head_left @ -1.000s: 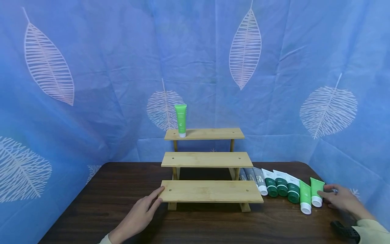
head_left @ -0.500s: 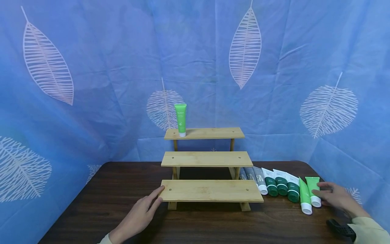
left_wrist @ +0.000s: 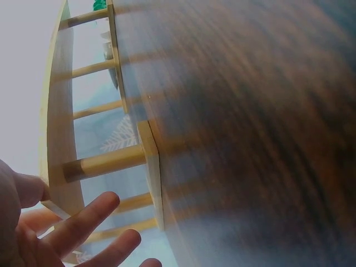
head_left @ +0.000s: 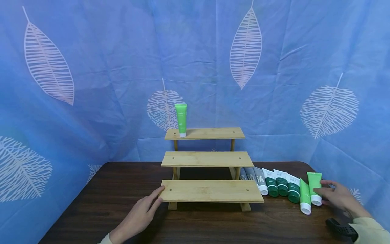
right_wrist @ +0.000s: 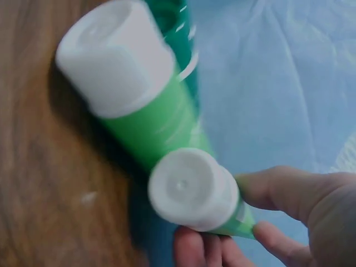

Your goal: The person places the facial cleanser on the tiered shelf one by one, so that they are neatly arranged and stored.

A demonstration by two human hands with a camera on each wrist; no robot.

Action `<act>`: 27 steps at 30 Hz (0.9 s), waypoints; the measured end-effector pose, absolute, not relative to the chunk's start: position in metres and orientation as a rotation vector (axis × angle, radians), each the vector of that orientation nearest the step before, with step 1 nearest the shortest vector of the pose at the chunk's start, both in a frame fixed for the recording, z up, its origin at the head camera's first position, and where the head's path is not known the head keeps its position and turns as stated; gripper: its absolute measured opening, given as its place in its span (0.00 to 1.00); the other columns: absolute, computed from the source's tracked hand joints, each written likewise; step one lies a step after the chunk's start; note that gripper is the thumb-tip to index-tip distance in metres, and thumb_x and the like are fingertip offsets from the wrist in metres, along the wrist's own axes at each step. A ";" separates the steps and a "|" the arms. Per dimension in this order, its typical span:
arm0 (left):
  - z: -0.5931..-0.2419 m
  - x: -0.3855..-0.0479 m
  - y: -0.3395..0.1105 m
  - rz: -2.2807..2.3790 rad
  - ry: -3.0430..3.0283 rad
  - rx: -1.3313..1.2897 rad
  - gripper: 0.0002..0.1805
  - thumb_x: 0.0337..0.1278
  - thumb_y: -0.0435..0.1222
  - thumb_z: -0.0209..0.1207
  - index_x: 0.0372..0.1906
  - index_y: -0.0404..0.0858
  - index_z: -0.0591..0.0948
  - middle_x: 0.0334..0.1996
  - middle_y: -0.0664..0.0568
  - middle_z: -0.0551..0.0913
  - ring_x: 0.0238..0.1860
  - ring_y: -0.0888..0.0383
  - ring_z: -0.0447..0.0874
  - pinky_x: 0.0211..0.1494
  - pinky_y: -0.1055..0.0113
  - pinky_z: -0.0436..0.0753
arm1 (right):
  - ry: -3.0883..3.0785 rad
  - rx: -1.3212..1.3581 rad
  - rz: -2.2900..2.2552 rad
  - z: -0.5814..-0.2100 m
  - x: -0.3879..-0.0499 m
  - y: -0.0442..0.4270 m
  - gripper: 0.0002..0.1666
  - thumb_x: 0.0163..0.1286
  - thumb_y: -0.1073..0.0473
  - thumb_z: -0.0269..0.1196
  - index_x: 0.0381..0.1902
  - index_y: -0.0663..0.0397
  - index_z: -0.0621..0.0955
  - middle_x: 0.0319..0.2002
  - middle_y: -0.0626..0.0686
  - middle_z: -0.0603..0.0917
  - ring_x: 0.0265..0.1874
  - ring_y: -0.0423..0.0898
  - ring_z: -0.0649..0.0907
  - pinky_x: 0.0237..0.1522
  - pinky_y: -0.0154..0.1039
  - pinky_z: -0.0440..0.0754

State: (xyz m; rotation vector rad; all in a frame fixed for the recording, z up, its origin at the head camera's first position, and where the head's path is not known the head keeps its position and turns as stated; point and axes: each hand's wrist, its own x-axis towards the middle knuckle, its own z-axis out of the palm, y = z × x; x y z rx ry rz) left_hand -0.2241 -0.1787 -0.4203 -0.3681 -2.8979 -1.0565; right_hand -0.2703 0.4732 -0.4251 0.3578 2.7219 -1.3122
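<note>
My left hand [head_left: 137, 217] touches the left end of the lowest board of a three-step wooden rack [head_left: 210, 191]; in the left wrist view its thumb is at the board [left_wrist: 58, 139] and the other fingers are spread. My right hand [head_left: 341, 198] pinches a light green tube [head_left: 314, 184] with a white cap, at the right end of the row. In the right wrist view, thumb and fingers hold that tube near its white cap [right_wrist: 192, 189]. Another light green tube [head_left: 305, 196] lies just left of it. One green tube [head_left: 181, 118] stands cap down on the top step, left side.
Left of the green tubes lie several white and dark green tubes [head_left: 281, 186], then grey ones [head_left: 260, 181], partly behind the rack. All lie on a dark wooden table [head_left: 122, 189]. A blue cloth with white leaf prints [head_left: 198, 67] hangs behind.
My right hand has moved slightly left and now has the rightmost tube between its fingers, its top end raised a little. My left hand has stayed at the rack.
</note>
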 end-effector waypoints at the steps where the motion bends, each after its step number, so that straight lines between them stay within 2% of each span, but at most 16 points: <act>1: -0.420 -0.224 -0.179 -1.057 -2.898 -0.369 0.29 0.79 0.49 0.50 0.77 0.44 0.69 0.71 0.40 0.73 0.68 0.44 0.76 0.65 0.41 0.77 | 2.732 0.344 -1.317 -0.422 -0.270 0.473 0.51 0.76 0.46 0.61 0.71 0.83 0.50 0.63 0.87 0.62 0.38 0.47 0.86 0.41 0.46 0.88; 6: -0.420 -0.224 -0.179 -1.064 -2.893 -0.373 0.29 0.79 0.49 0.51 0.77 0.44 0.69 0.71 0.40 0.73 0.68 0.44 0.76 0.65 0.41 0.77 | 2.810 0.276 -1.303 -0.406 -0.266 0.463 0.55 0.79 0.41 0.56 0.74 0.82 0.46 0.68 0.86 0.59 0.35 0.46 0.89 0.43 0.52 0.87; 11: -0.420 -0.224 -0.180 -1.075 -2.888 -0.372 0.28 0.79 0.50 0.51 0.76 0.45 0.69 0.71 0.41 0.73 0.68 0.45 0.76 0.65 0.42 0.77 | 2.918 0.177 -1.358 -0.388 -0.263 0.439 0.54 0.80 0.42 0.55 0.76 0.79 0.43 0.67 0.86 0.58 0.35 0.45 0.88 0.42 0.52 0.88; 17: -0.421 -0.224 -0.182 -1.084 -2.897 -0.358 0.29 0.78 0.52 0.51 0.77 0.47 0.69 0.71 0.42 0.74 0.68 0.44 0.76 0.65 0.41 0.77 | 2.961 0.077 -1.536 -0.373 -0.261 0.404 0.54 0.77 0.43 0.61 0.78 0.71 0.46 0.69 0.80 0.60 0.35 0.24 0.80 0.40 0.45 0.89; 21: -0.422 -0.224 -0.182 -1.093 -2.903 -0.352 0.29 0.78 0.52 0.51 0.77 0.47 0.69 0.72 0.42 0.73 0.68 0.44 0.76 0.65 0.41 0.77 | 2.962 -0.013 -1.680 -0.362 -0.264 0.377 0.51 0.77 0.47 0.62 0.78 0.69 0.48 0.69 0.74 0.62 0.37 0.17 0.76 0.38 0.37 0.88; 24: -0.422 -0.224 -0.182 -1.091 -2.902 -0.348 0.29 0.78 0.52 0.51 0.77 0.48 0.69 0.71 0.42 0.73 0.68 0.44 0.76 0.65 0.41 0.77 | 2.985 -0.065 -1.705 -0.349 -0.271 0.354 0.51 0.77 0.48 0.62 0.79 0.69 0.48 0.69 0.72 0.63 0.42 0.22 0.77 0.38 0.33 0.86; 26: -0.422 -0.224 -0.182 -1.089 -2.901 -0.349 0.29 0.78 0.52 0.50 0.77 0.48 0.69 0.71 0.42 0.74 0.68 0.44 0.76 0.65 0.41 0.77 | 3.009 -0.084 -1.699 -0.338 -0.276 0.337 0.50 0.77 0.48 0.62 0.79 0.68 0.50 0.69 0.72 0.63 0.48 0.31 0.79 0.38 0.30 0.85; 27: -0.422 -0.224 -0.182 -1.088 -2.901 -0.349 0.29 0.79 0.52 0.50 0.77 0.48 0.69 0.71 0.42 0.74 0.68 0.44 0.76 0.65 0.41 0.77 | 3.002 -0.108 -1.708 -0.333 -0.279 0.328 0.49 0.77 0.49 0.62 0.79 0.68 0.50 0.70 0.72 0.63 0.51 0.38 0.81 0.39 0.30 0.85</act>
